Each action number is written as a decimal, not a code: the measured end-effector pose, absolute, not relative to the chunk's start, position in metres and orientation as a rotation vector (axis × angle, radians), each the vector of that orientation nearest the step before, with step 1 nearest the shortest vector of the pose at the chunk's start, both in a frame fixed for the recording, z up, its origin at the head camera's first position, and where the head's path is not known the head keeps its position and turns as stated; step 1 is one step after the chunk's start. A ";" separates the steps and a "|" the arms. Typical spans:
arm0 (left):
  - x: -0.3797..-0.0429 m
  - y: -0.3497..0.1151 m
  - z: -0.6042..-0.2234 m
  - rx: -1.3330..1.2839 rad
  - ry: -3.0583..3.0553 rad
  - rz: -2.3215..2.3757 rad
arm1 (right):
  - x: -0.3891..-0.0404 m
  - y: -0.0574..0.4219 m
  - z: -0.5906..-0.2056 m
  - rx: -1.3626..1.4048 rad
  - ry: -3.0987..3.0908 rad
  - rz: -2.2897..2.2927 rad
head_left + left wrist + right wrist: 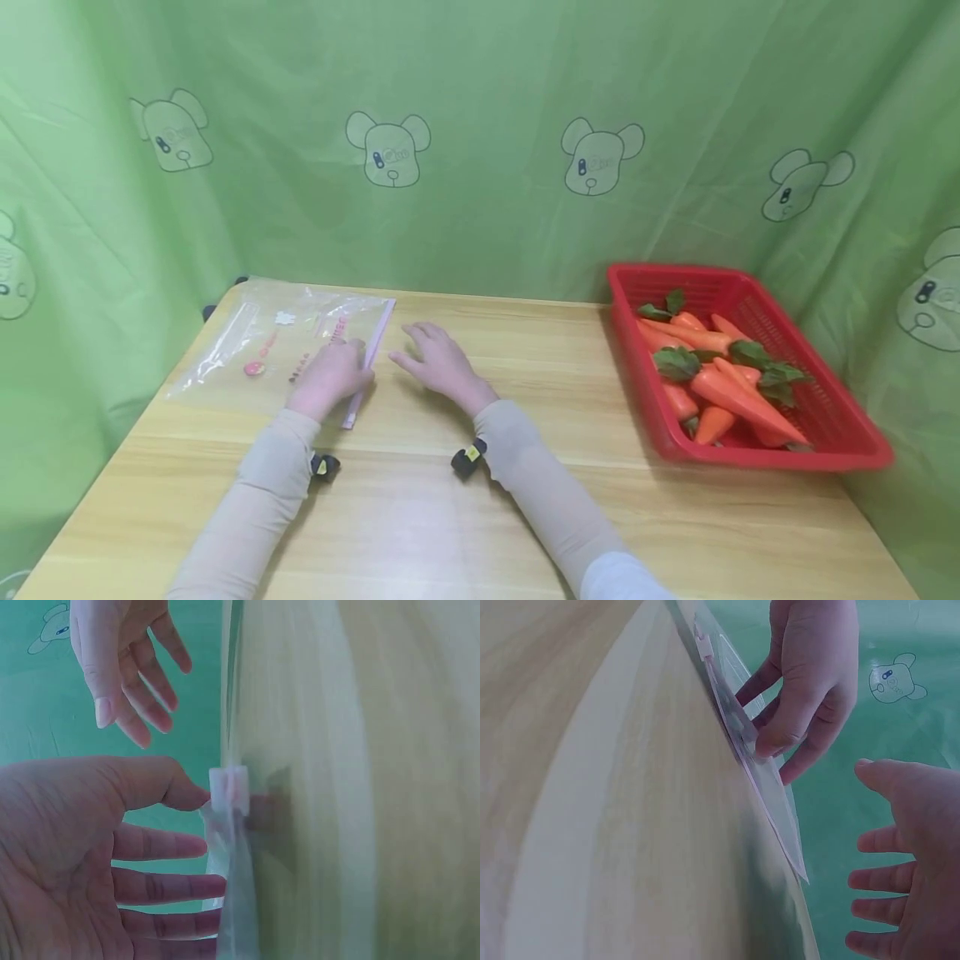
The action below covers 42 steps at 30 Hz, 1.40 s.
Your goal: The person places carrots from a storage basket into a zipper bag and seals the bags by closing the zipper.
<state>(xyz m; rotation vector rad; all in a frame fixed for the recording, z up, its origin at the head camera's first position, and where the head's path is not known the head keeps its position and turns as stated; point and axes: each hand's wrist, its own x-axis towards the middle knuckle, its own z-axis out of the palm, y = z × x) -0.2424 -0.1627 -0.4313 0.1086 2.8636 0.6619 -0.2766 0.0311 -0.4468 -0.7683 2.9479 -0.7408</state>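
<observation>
A clear plastic slider bag [258, 333] printed with pink designs lies flat on the table, its pale purple zip edge [381, 329] facing right. My left hand [332, 375] rests on the bag beside that edge. Its thumb and straight fingers touch the film in the left wrist view, near the whitish slider [229, 791]. To the right of the zip edge, my right hand [438, 362] hovers with nothing in it, fingers apart and relaxed. The right wrist view also shows the left thumb against the bag [769, 799].
A red plastic basket [862, 446] stands at the table's right side, holding several orange carrots [742, 400] with green leaf tops. The wooden table [405, 517] backs onto a green curtain [487, 225] printed with bear heads, which also hangs at both sides.
</observation>
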 end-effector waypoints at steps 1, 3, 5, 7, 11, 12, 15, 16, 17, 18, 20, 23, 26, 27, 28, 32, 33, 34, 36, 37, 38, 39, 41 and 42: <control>-0.242 -0.163 -0.430 0.105 2.861 0.672 | -0.277 0.030 -0.447 -0.768 2.941 -0.753; -0.241 -0.163 -0.427 0.095 2.863 0.686 | -0.277 0.028 -0.447 -0.764 2.929 -0.767; -0.241 -0.164 -0.426 0.086 2.867 0.705 | -0.277 0.026 -0.448 -0.753 2.915 -0.782; -0.240 -0.165 -0.424 0.079 2.876 0.736 | -0.276 0.024 -0.448 -0.740 2.903 -0.801; -0.239 -0.168 -0.421 0.055 2.898 0.828 | -0.276 0.020 -0.448 -0.712 2.884 -0.846; -0.239 -0.169 -0.420 0.048 2.912 0.844 | -0.276 0.019 -0.448 -0.710 2.880 -0.857; -0.238 -0.169 -0.416 0.040 2.967 0.856 | -0.277 0.016 -0.447 -0.681 2.865 -0.895; -0.238 -0.169 -0.414 0.045 3.000 0.841 | -0.277 0.015 -0.447 -0.668 2.861 -0.906; -0.238 -0.169 -0.412 0.047 3.020 0.842 | -0.277 0.014 -0.447 -0.658 2.858 -0.919; -0.238 -0.169 -0.410 0.048 3.041 0.837 | -0.277 0.012 -0.446 -0.647 2.857 -0.930; -0.238 -0.168 -0.406 0.049 3.085 0.820 | -0.278 0.010 -0.446 -0.629 2.849 -0.960; -0.236 -0.167 -0.402 0.036 3.108 0.835 | -0.280 0.007 -0.447 -0.616 2.834 -0.995; -0.233 -0.166 -0.398 0.038 3.130 0.859 | -0.281 0.004 -0.448 -0.595 2.810 -1.029; -0.232 -0.166 -0.397 0.050 3.144 0.868 | -0.282 0.004 -0.448 -0.586 2.805 -1.037; -0.231 -0.165 -0.396 0.060 3.160 0.880 | -0.282 0.003 -0.448 -0.575 2.801 -1.046; -0.227 -0.162 -0.391 0.107 3.242 0.924 | -0.283 0.003 -0.447 -0.546 2.790 -1.091; -0.226 -0.162 -0.390 0.118 3.266 0.931 | -0.283 0.002 -0.447 -0.543 2.788 -1.108; -0.225 -0.160 -0.389 0.127 3.286 0.940 | -0.284 0.002 -0.447 -0.537 2.784 -1.129; -0.224 -0.158 -0.386 0.147 3.317 0.956 | -0.285 0.002 -0.446 -0.524 2.767 -1.183; -0.223 -0.157 -0.385 0.156 3.332 0.962 | -0.285 0.002 -0.446 -0.512 2.753 -1.216; -0.222 -0.155 -0.384 0.164 3.344 0.970 | -0.285 0.001 -0.445 -0.497 2.735 -1.252; -0.222 -0.154 -0.384 0.170 3.354 0.976 | -0.285 0.001 -0.444 -0.474 2.712 -1.293; -0.220 -0.151 -0.382 0.184 3.371 0.988 | -0.286 0.001 -0.442 -0.433 2.652 -1.391; -0.219 -0.150 -0.382 0.192 3.381 0.990 | -0.286 0.001 -0.441 -0.416 2.626 -1.429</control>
